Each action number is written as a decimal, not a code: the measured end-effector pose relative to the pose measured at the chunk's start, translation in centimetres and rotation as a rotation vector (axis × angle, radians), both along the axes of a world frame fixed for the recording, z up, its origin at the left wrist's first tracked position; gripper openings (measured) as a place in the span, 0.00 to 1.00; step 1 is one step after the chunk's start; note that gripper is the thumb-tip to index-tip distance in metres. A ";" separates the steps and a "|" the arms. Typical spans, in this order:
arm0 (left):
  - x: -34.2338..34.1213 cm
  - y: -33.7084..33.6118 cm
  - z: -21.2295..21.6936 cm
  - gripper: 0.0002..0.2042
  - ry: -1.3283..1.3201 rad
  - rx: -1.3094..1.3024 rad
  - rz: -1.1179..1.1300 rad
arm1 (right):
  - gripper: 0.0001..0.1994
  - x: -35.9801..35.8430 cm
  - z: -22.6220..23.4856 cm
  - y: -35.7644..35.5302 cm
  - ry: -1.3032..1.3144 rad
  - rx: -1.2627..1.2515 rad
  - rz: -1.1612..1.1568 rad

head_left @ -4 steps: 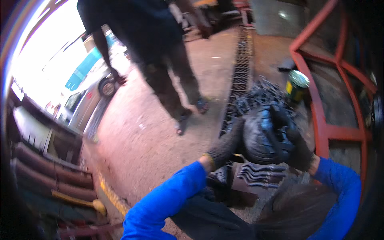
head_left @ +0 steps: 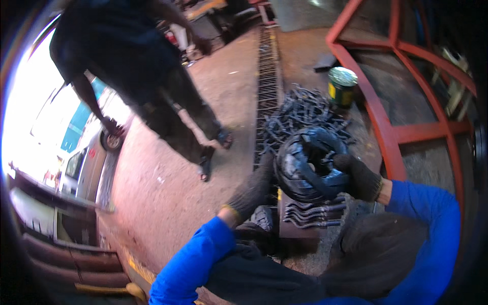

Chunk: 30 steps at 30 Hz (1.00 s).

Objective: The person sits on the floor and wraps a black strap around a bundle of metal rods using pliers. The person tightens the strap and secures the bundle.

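Observation:
Both my hands wear dark knit gloves below blue sleeves. My right hand (head_left: pixel 358 177) grips the right side of a black ring-shaped bundle (head_left: pixel 307 162) wrapped in shiny dark plastic. My left hand (head_left: pixel 254 185) reaches to the bundle's left side and seems to hold it, though the fingers are hidden behind it. The bundle is held above a low stack of curved dark metal pieces (head_left: pixel 312 211). Beyond it lies a heap of black scrolled metal pieces (head_left: pixel 305 114) on the concrete floor.
A yellow-green can (head_left: pixel 341 86) stands past the heap. A red metal frame (head_left: pixel 386 132) runs along the right. A long dark metal grille (head_left: pixel 267 76) lies on the floor. Another person (head_left: pixel 137 66) in dark clothes walks at the left. A car (head_left: pixel 86 162) is parked outside.
The bundle and both hands stay in about the same place. The other person has stepped slightly further along.

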<state>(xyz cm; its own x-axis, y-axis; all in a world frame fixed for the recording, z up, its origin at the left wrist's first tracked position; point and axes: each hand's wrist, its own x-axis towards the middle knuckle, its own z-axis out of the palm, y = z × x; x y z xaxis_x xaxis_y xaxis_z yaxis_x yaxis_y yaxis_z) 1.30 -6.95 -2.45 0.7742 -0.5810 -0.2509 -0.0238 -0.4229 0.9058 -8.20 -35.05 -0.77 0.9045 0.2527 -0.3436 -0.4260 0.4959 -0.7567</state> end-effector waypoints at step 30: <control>-2.6 -4.2 6.0 0.30 -0.248 0.626 -0.297 | 0.43 6.1 -26.3 -14.0 -0.116 -1.218 0.202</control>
